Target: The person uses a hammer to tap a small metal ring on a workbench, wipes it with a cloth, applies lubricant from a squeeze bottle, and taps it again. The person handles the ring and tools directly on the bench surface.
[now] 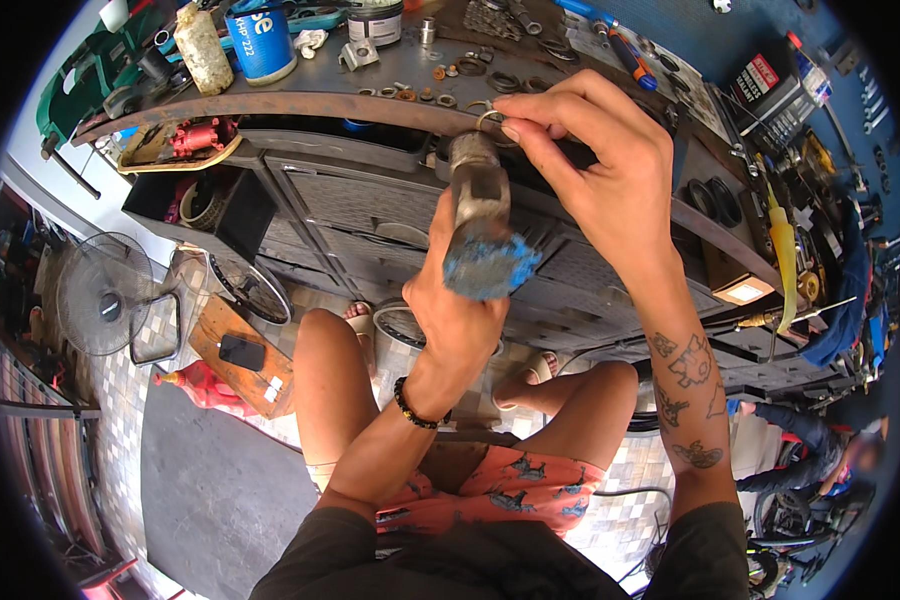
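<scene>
The left hand (pixel 452 325) grips a blue-ended metal cylinder (pixel 482 190) and the right hand (pixel 610 150) pinches a thin ring (pixel 482 117) by its far end, seemingly not on yet, while other rings (pixel 446 101) lie on the workbench (pixel 270 104).

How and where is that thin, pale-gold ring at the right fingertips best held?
Pinch the thin, pale-gold ring by its rim, probably from the right, as the right hand does: its slim, curved band suits thumb and fingertip. The bulky, worn metal piece with a flaky blue end, held in the left hand, seems to crowd the side nearest the person.
</scene>
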The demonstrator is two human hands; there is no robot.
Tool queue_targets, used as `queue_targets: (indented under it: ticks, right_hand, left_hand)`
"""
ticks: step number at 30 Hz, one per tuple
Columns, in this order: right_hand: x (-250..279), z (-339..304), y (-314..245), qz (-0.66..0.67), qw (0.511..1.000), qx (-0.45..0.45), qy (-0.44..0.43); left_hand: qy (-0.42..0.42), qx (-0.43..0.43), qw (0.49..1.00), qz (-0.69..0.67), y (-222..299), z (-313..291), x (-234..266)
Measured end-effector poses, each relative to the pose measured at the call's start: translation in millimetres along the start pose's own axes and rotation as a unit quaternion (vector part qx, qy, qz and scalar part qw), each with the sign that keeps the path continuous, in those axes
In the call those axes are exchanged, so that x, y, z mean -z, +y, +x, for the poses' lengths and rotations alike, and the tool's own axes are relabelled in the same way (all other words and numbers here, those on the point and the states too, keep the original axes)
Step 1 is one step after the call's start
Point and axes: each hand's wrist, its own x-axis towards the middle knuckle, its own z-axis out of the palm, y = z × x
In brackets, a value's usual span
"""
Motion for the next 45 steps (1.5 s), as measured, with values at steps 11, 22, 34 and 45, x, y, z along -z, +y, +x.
queue_targets:
  ticks: [11, 22, 34, 45]
  right_hand:
    - [-1, 0, -2, 0.013, 1.000, -0.013, 0.001]
    - [-1, 1, -2, 0.029, 0.999, -0.013, 0.014]
    - [60, 55, 34, 0.113, 0.970, -0.209, 0.043]
    - [73, 62, 160, -0.122, 0.908, -0.329, -0.229]
  left_hand:
    - [0.011, 0.045, 0.998, -0.040, 14, 6, 7]
    - [-0.022, 0.046, 0.999, -0.014, 8, -1, 12]
    - [-0.033, 0.366, 0.856, -0.363, -39, -137, 44]
    - [-0.042, 0.418, 0.832, -0.361, -52, -127, 47]
